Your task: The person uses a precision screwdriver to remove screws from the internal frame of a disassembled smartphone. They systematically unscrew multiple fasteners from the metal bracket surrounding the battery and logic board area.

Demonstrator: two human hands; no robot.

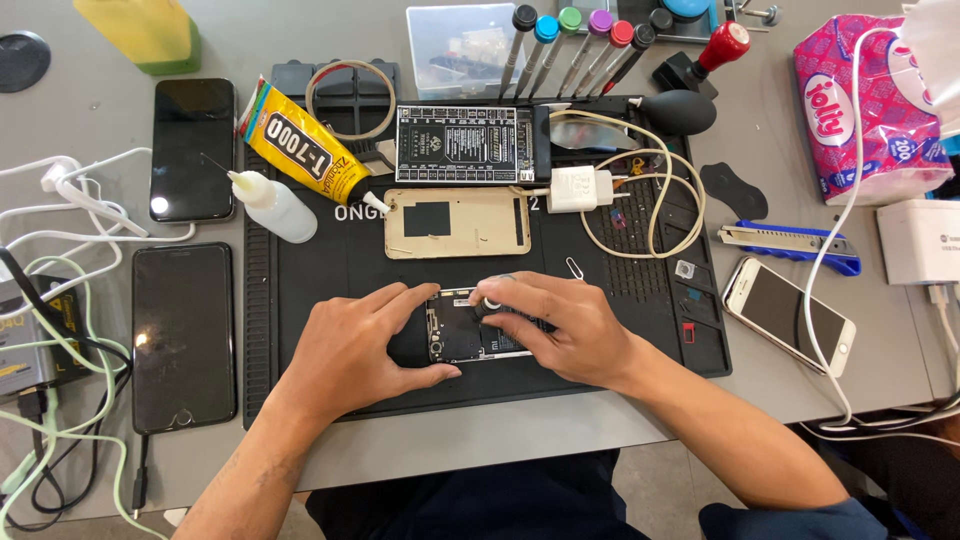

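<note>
Grey tabletop (520, 440) carried a black repair mat (330, 270), cluttered all round with cables, tools and spare handsets.

Largest to smallest:

- Mat: black, ribbed at the left edge, small parts trays on the right side.
- 2 dark phones (184, 335) lay face up left of the mat, 1 above the other; a white phone (790, 313) sat right of the mat, tilted.
- Pink tissue pack (870, 105) at top right, white charger box (920, 240) below it.
- Gold back cover (457, 222) lay flat on the mat, just above the hands, apart from them.
- Opened phone (478, 328) sat mid-mat, back off, board and dark battery area exposed. Left hand (350, 345) rested flat on its left end, fingers spread narrow, pinning it down. Right hand (560, 325) lay over its right part, thumb and forefinger pinched on a small round dark piece (490, 300) at the top edge. Could not tell what that piece was.
- Yellow glue tube (295, 145), white dropper bottle (275, 205), blue utility knife (790, 245), row of 7 screwdrivers (575, 45) at the top, SIM pin (575, 268) near the right hand.

Handling judgement: opened phone looked light, stiff but fragile. Exposed board and flex connectors wouldn't tolerate pressure or prying. Glass face down on the mat, so no sliding it. Best held by the frame's long edges, fingers off the board; any tiny part needs a fingertip pinch only.
</note>
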